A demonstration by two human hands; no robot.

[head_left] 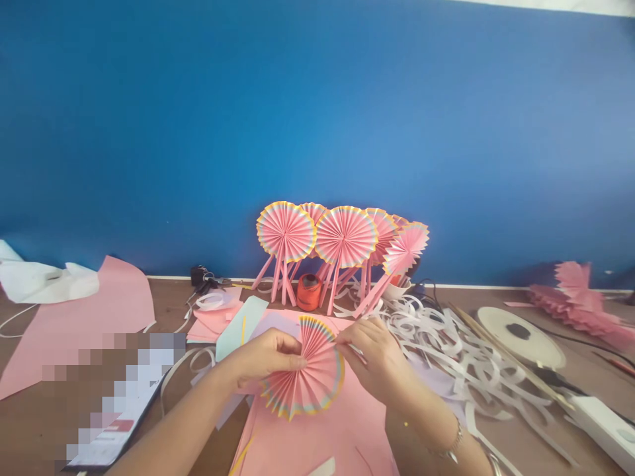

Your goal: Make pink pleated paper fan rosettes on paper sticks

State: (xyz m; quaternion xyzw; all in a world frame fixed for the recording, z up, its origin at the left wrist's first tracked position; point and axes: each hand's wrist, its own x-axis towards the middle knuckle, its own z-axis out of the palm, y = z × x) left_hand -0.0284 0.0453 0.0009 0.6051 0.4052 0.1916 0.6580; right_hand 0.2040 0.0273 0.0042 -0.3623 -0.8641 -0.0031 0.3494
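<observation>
A pleated pink paper fan with a yellow and pale blue edge is spread nearly round in front of me. My left hand pinches it near its centre, thumb on top, and covers part of its left side. At the fan's upper right edge, the fingers of my right hand are pinched together on the rim. Beneath the fan lie pink paper sheets, with a pale strip near the front.
Against the blue wall stand several pleated fans on pink sticks, beside an orange tape roll. Curled white strips heap up at right, near a pale round fan and folded pink paper. A phone lies left.
</observation>
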